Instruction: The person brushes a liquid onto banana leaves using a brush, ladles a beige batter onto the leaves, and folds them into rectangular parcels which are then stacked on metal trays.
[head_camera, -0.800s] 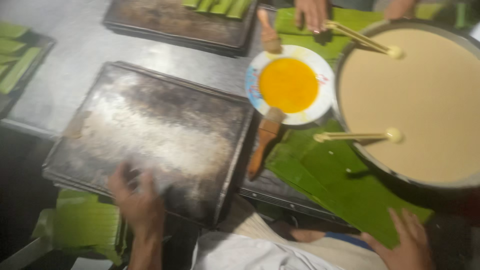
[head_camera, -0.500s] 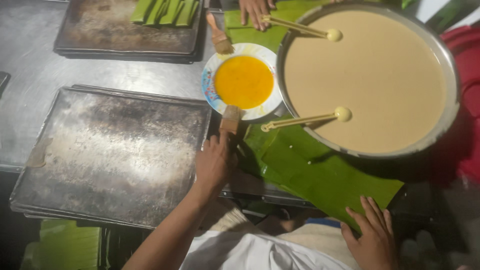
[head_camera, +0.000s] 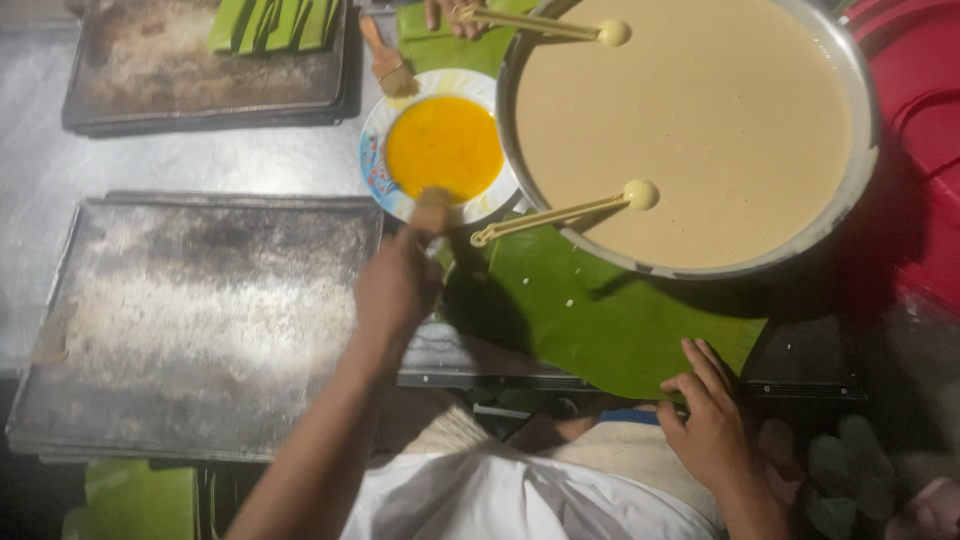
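Left hand (head_camera: 398, 285): centre of frame, closed around the wooden handle of a brush (head_camera: 431, 207), fingers wrapped and pressed together; brush head at the 6 o'clock edge of the orange liquid, touching it.

Saucer (head_camera: 382, 140): white, patterned rim, filled with orange liquid; at 12 o'clock of the left hand, just beside the large pan.

Right hand (head_camera: 708, 425): at 5 o'clock of frame, fingers loosely spread, tips resting on the near edge of the banana leaf (head_camera: 600, 320); nothing held.

Large round pan (head_camera: 850, 190): metal, at 1 o'clock, full of pale beige batter; standing partly on the banana leaf.

Ladle (head_camera: 560, 212): pale, long-handled, lying across the pan rim at 7 o'clock of the pan, bowl in the batter.

Second ladle (head_camera: 545, 24): same kind, at 11 o'clock of the pan, held by another person's hand (head_camera: 450, 12).

Baking tray (head_camera: 190, 320): dark, worn, at 9 o'clock of the left hand.

Far tray (head_camera: 150, 70): at 11 o'clock, bearing folded green leaf strips (head_camera: 275, 22).

Second brush (head_camera: 388, 62): between far tray and saucer.
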